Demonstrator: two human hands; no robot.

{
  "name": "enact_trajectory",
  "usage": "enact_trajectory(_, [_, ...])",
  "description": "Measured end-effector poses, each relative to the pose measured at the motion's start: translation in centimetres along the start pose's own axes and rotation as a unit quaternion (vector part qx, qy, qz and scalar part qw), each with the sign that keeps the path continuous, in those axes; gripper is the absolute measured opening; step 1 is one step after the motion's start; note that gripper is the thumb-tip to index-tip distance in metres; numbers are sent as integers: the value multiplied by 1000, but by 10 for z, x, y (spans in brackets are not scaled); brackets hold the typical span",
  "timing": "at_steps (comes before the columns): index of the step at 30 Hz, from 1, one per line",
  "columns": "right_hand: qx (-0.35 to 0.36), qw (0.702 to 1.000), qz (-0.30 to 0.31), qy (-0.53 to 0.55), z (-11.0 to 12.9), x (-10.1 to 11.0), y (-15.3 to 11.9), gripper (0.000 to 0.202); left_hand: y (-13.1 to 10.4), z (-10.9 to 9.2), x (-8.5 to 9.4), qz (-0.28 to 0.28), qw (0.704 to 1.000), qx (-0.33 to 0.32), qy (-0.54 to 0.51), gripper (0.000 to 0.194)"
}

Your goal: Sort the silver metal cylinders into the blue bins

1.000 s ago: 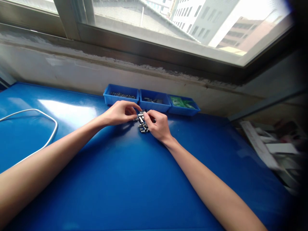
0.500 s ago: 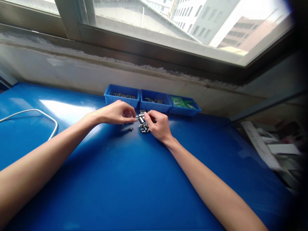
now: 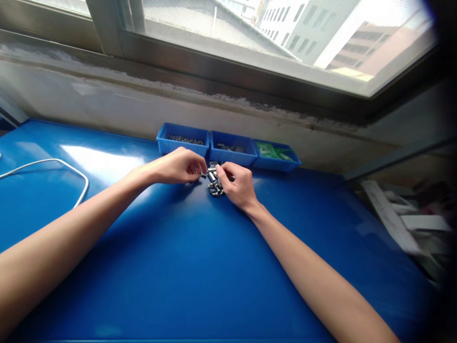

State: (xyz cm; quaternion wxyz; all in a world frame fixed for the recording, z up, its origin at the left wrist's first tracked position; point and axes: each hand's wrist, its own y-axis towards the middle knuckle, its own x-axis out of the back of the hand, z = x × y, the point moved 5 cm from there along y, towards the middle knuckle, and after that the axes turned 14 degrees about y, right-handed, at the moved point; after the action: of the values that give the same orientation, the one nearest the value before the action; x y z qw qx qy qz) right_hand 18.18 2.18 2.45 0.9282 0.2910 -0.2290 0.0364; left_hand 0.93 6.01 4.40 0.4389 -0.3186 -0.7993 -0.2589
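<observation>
My left hand (image 3: 178,166) is low over the blue table, thumb and fingers curled together. A small metal piece (image 3: 203,175) shows at its fingertips. Just to the right lies a pile of short silvery metal pieces (image 3: 216,189), some of them cylindrical, on the tabletop. My right hand (image 3: 237,183) rests at the right side of this pile, with thumb and forefinger pinched together above it. What is in that pinch, if anything, is too small to tell. Part of the pile is hidden behind the right hand.
Behind the pile stand three blue bins: one with small metal parts (image 3: 166,145), one with larger metal pieces (image 3: 217,153), one with green packets (image 3: 271,164). A white cable (image 3: 53,159) lies at left. The window wall (image 3: 117,107) bounds the table's back.
My left hand has lowered slightly, and its fingertips have closed in. The small dark piece seen below it earlier no longer shows. My right hand stays pinched at the pile. The view shifted slightly.
</observation>
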Motion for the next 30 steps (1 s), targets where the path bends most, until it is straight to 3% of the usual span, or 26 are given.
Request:
enact_trajectory(3, [-1, 1000, 2, -1, -1, 0, 0, 35, 1, 6, -3, -20, 989, 44, -140, 30])
enact_trajectory(7, [-1, 1000, 1, -4, -1, 1, 0, 35, 2, 6, -9, -20, 946, 61, -317, 45])
enact_trajectory(13, [-6, 1000, 4, -12, 0, 1, 0, 33, 0, 10, -9, -42, 890, 95, -444, 48])
enact_trajectory(17, [-4, 1000, 2, -9, 0, 1, 0, 34, -1, 14, -6, -69, 875, 121, -463, 48])
enact_trajectory(24, [-4, 1000, 3, -3, 0, 1, -1, 34, -5, 34, 13, -279, 871, 139, -379, 47])
enact_trajectory(27, [-4, 1000, 1, -4, 0, 1, -1, 34, -6, 39, 15, -294, 868, 148, -371, 49])
enact_trajectory(30, [-5, 1000, 4, -3, -1, 1, -1, 34, -6, 34, 16, -284, 891, 154, -319, 44])
